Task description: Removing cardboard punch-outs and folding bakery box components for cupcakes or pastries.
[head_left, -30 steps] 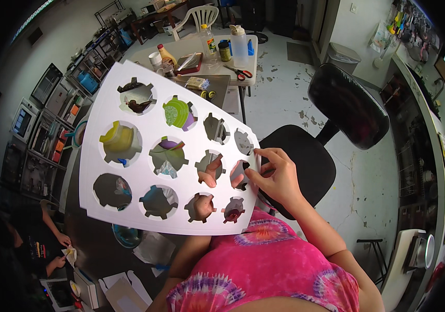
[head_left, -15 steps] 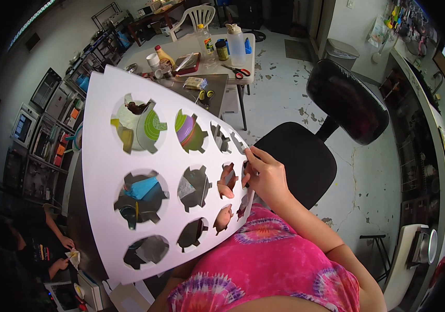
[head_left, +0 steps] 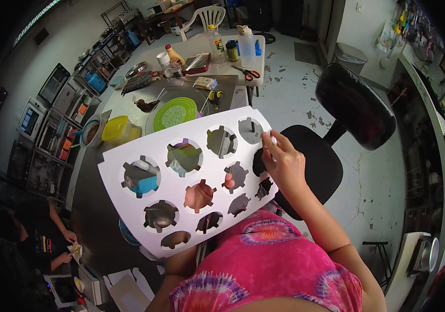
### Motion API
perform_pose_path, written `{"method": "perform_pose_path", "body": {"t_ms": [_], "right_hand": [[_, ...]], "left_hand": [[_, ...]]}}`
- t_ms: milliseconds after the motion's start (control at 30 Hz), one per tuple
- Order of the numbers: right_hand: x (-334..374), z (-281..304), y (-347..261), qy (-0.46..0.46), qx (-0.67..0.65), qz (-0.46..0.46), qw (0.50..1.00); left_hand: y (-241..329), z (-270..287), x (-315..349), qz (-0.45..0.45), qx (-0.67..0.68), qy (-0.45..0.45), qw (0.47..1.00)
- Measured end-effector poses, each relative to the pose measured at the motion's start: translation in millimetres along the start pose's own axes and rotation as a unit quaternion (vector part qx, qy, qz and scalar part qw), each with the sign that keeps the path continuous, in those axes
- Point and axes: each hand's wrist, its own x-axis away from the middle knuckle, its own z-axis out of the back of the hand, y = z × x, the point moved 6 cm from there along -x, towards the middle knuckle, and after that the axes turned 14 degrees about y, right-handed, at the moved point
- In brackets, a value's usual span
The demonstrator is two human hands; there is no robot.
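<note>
A white cardboard cupcake insert (head_left: 181, 138) with rows of round, notched holes is held up at a tilt in front of me. At its upper right corner my right hand (head_left: 287, 158) is closed in a pinch on the edge, by the corner hole. My left hand (head_left: 200, 196) is behind the sheet, holding it from below; skin shows through a middle hole and fingertips through the hole to its right. The rest of that hand is hidden. Through another hole part of a blue thing (head_left: 147, 185) shows on the table.
The steel table (head_left: 90, 208) bears a green round mat (head_left: 175, 113), a yellow tub (head_left: 118, 129) and yellow-black scissors (head_left: 215, 96). Bottles and red-handled scissors (head_left: 248, 74) lie beyond. A black chair (head_left: 310, 161) stands right. A person (head_left: 40, 234) works at the left.
The insert has tipped flatter and dropped lower, uncovering the green mat and yellow tub. My right hand has moved slightly right, staying at the edge. The view has shifted a little.
</note>
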Motion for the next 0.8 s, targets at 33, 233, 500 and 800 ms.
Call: {"method": "perform_pose_path", "body": {"t_ms": [33, 233, 500, 800], "right_hand": [[-2, 1, 1, 0.002, 0.0, -0.001, 1.0], [-11, 10, -19, -0.041, 0.008, -0.001, 0.999], [-8, 11, -40, -0.06, -0.139, 0.05, 0.987], [-5, 2, -40, 0.007, -0.17, 0.007, 0.985]], "left_hand": [[21, -23, 20, -0.033, 0.152, -0.293, 0.943], [10, -16, 21, -0.098, 0.28, -0.267, 0.917], [-3, -21, 24, -0.119, 0.171, -0.229, 0.951], [15, -40, 50, -0.265, -0.195, -0.059, 0.942]]}}
